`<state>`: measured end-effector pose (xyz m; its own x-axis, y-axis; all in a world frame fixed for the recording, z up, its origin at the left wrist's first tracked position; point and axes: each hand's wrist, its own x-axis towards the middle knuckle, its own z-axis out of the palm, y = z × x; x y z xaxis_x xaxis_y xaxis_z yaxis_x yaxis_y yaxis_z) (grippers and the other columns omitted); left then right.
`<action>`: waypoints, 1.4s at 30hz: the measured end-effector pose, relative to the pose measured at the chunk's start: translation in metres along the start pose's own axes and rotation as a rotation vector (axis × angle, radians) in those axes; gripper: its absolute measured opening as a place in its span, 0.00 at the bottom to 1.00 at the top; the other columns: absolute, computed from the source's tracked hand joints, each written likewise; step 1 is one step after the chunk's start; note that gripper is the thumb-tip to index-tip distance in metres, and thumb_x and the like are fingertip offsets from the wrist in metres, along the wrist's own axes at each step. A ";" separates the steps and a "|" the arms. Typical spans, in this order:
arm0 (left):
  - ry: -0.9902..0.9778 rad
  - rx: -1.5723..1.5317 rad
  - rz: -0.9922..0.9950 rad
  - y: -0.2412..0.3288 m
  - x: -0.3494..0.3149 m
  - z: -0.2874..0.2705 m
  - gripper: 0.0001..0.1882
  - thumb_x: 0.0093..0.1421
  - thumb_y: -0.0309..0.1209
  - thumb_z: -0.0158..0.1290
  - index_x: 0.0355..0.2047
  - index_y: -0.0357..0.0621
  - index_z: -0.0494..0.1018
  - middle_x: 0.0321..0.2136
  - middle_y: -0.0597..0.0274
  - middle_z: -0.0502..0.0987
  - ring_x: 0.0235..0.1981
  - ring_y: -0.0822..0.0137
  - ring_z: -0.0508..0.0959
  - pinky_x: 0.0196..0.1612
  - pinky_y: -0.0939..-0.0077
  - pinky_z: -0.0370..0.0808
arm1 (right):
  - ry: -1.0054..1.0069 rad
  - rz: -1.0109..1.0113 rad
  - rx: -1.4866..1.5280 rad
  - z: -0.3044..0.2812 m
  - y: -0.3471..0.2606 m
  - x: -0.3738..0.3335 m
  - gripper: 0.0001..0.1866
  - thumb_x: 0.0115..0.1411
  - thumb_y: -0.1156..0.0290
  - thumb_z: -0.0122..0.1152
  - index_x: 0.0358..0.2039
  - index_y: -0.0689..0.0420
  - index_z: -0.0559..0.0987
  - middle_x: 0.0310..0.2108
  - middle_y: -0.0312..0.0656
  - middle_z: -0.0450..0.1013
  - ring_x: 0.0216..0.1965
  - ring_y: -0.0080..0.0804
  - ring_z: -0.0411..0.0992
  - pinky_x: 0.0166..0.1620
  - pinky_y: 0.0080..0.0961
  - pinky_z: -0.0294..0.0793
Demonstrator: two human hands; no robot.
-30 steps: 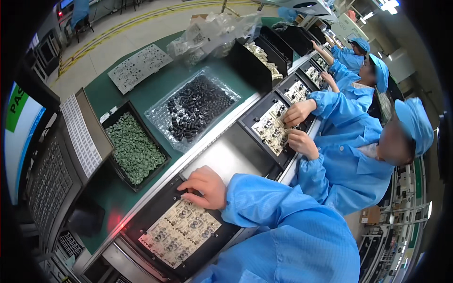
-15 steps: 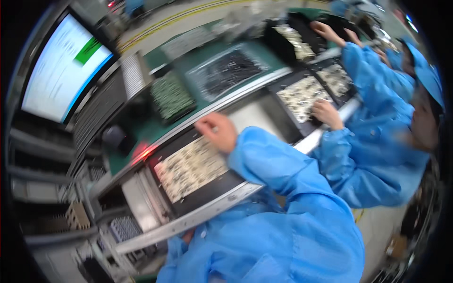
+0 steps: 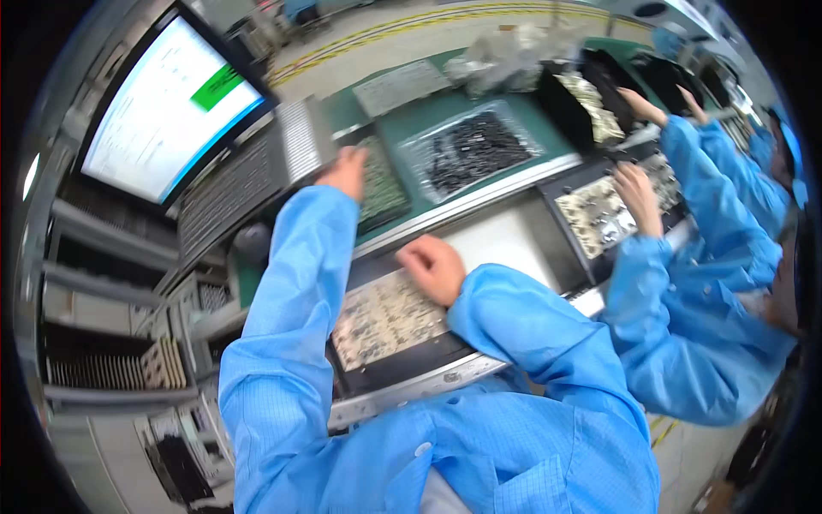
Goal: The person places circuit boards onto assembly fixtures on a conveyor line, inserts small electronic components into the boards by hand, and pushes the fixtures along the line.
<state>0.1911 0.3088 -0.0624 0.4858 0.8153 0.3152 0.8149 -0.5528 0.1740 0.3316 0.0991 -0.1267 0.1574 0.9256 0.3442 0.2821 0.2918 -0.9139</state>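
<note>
My left hand [image 3: 347,173] reaches to the left edge of a dark tray of small green parts [image 3: 384,184], its fingers bent and close together; whether a part is between them is hidden. Curled into a loose pinch, my right hand [image 3: 434,269] hovers over the upper right of a cream panel [image 3: 390,319] dotted with small components. What its fingertips hold, if anything, is too small to make out. The panel lies in a black carrier [image 3: 411,360] on the rail line before me.
Beyond the rail [image 3: 479,201] lies a clear bag of black parts [image 3: 481,147] on the green bench. A monitor [image 3: 171,107] and keyboard [image 3: 231,188] stand left. On the right, a co-worker's hand [image 3: 638,199] works over another panel [image 3: 595,218].
My left hand has come up from below the rail to the tray of green parts. My right hand stays over the cream panel. The view has shifted, and the co-worker's hand is raised slightly.
</note>
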 end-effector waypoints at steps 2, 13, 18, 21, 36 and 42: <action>0.346 0.084 0.120 -0.097 0.014 0.041 0.25 0.53 0.20 0.56 0.54 0.45 0.76 0.55 0.46 0.74 0.54 0.43 0.75 0.60 0.52 0.73 | -0.030 -0.099 -0.011 0.036 -0.012 0.004 0.08 0.63 0.66 0.67 0.31 0.57 0.84 0.30 0.45 0.77 0.30 0.43 0.76 0.36 0.37 0.75; 0.051 0.128 0.117 -0.063 0.018 0.027 0.13 0.59 0.26 0.61 0.42 0.44 0.70 0.45 0.51 0.70 0.50 0.45 0.73 0.53 0.50 0.71 | 0.098 -0.188 -0.075 0.050 -0.043 0.047 0.06 0.62 0.68 0.65 0.38 0.53 0.82 0.34 0.43 0.76 0.38 0.45 0.75 0.42 0.39 0.73; 0.214 -0.190 0.022 -0.053 0.025 0.037 0.09 0.65 0.27 0.59 0.43 0.45 0.71 0.40 0.53 0.75 0.43 0.47 0.79 0.45 0.52 0.75 | 0.095 -0.430 -1.088 0.039 -0.015 0.136 0.07 0.57 0.66 0.62 0.35 0.48 0.84 0.37 0.41 0.78 0.49 0.41 0.73 0.56 0.39 0.66; 0.193 -0.332 -0.023 -0.060 0.019 0.039 0.08 0.66 0.28 0.59 0.44 0.45 0.74 0.38 0.52 0.77 0.42 0.48 0.79 0.44 0.54 0.76 | -0.017 -0.516 -1.050 0.038 -0.005 0.154 0.07 0.59 0.66 0.59 0.32 0.48 0.85 0.37 0.39 0.79 0.48 0.38 0.74 0.57 0.40 0.66; 0.319 -0.374 -0.044 -0.064 0.000 0.033 0.09 0.68 0.33 0.60 0.45 0.45 0.84 0.39 0.56 0.84 0.39 0.59 0.83 0.45 0.66 0.79 | 0.074 -0.646 -0.906 0.031 0.005 0.162 0.04 0.56 0.65 0.61 0.27 0.47 0.82 0.26 0.32 0.79 0.34 0.32 0.79 0.53 0.34 0.71; 0.054 -1.755 -0.620 0.006 -0.102 -0.016 0.10 0.69 0.24 0.58 0.48 0.34 0.79 0.44 0.52 0.84 0.42 0.64 0.84 0.48 0.74 0.83 | 0.007 -0.590 -0.969 0.017 -0.003 0.160 0.05 0.56 0.61 0.63 0.28 0.46 0.83 0.27 0.36 0.81 0.34 0.35 0.82 0.46 0.39 0.74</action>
<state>0.1417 0.2194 -0.0787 0.2464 0.9586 -0.1425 -0.3846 0.2317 0.8935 0.3397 0.2503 -0.0729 -0.2380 0.7029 0.6703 0.9273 0.3698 -0.0585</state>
